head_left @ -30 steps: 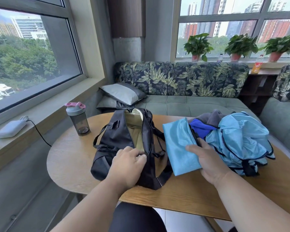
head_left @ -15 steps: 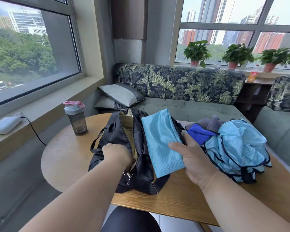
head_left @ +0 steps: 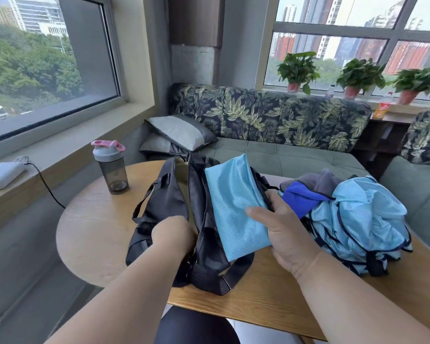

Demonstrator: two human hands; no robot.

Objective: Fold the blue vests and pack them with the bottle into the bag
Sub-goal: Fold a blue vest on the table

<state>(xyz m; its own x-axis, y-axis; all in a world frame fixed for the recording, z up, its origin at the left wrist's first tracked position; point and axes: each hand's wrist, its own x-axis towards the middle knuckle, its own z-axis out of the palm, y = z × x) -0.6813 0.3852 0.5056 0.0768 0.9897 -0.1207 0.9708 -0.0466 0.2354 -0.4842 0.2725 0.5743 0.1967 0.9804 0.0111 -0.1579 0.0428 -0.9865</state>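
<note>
I see my right hand (head_left: pixel 287 234) pinching the folded blue vest (head_left: pixel 236 207), thumb on top, its near right edge in my grip, held over the black bag (head_left: pixel 174 207). My left hand (head_left: pixel 173 235) grips the bag's opening edge, fingers curled. The shaker bottle (head_left: pixel 111 167) stands apart on the table (head_left: pixel 92 232).

- Bright, even daylight enters through the left window (head_left: pixel 47 65) and the rear window (head_left: pixel 358 40).
- Shadows on the table (head_left: pixel 97 219) are soft — no harsh glare.
- Wide-angle bending bows the frames at the edges.
- Slight softness throughout — the arms near the bottom blur most.
</note>
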